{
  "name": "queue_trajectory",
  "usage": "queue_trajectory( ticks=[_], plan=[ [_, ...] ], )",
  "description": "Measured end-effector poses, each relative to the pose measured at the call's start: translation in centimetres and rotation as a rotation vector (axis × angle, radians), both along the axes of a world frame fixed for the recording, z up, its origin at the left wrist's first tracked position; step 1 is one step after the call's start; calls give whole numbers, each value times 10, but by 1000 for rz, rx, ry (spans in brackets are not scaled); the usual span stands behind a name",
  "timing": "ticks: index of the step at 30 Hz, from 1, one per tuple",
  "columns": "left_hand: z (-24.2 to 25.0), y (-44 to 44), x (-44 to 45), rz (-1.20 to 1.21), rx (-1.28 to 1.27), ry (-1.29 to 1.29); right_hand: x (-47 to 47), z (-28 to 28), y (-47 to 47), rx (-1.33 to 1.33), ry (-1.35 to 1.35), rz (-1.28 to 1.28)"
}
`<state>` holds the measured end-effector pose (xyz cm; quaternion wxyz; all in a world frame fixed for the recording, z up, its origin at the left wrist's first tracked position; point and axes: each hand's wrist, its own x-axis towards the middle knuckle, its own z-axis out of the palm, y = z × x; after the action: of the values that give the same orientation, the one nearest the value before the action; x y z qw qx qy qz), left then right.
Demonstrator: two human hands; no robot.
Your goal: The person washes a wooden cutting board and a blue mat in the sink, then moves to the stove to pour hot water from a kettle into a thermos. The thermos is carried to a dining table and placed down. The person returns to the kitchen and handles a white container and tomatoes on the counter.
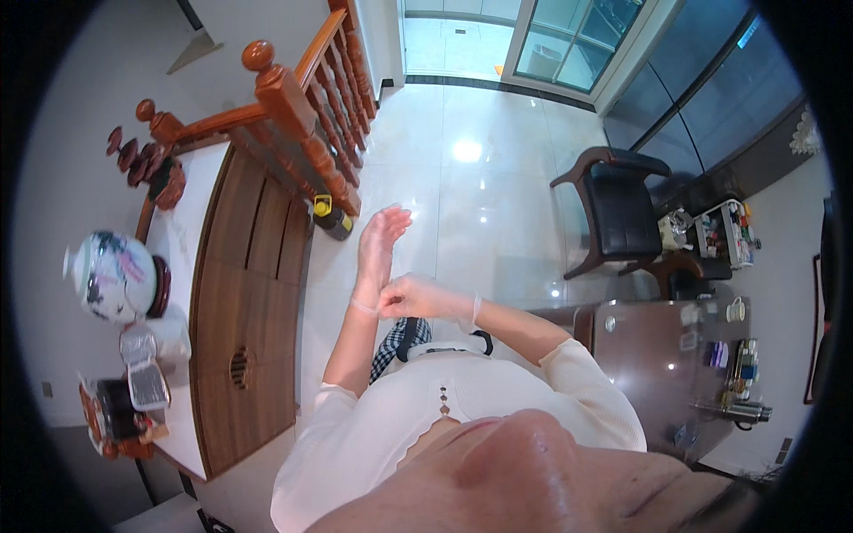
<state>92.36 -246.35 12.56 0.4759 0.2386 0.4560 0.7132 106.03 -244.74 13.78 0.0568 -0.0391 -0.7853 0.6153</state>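
Thin clear disposable gloves cover both of my hands. My left hand [384,243] is raised before my body with its fingers extended, and nothing is in it. Across my front, my right hand [426,298] reaches to the left wrist. Its curled fingers pinch the cuff of the left glove [364,307] there. The cuff of the right glove [476,309] hangs loosely around my right wrist. Below the hands, a black-and-white checked cloth [398,343] shows at my waist.
At left stands a wooden cabinet [246,300] bearing a painted porcelain vase [116,276]. A dark bottle with a yellow cap [331,218] is on the floor beside a wooden balustrade [293,106]. A black chair [620,206] and a brown table [640,360] are to the right.
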Motion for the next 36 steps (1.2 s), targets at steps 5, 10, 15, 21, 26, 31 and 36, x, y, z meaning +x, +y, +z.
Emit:
queue_trajectory(
  ticks=[5, 10, 15, 21, 26, 31, 36],
  plan=[
    [-24, 117, -72, -2, 118, -240, -57, -28, 142, -96, -239, -200],
    [-24, 263, -115, -301, -51, 241, -77, -27, 294, -81, -270, -484],
    [-20, 386, -151, -467, -156, 522, -48, -62, 419, -92, -279, -945],
    [-50, 537, -216, -411, -140, 524, 12, -146, 560, -111, -430, -1219],
    [-55, 654, -267, -374, -286, 632, -29, -136, 716, 202, -626, -1175],
    [-62, 747, -317, -203, -238, 536, -166, -62, 878, 385, -369, -905],
    [-110, 838, -364, -198, -368, 456, -263, -22, 1013, 473, -292, -712]
  ],
)
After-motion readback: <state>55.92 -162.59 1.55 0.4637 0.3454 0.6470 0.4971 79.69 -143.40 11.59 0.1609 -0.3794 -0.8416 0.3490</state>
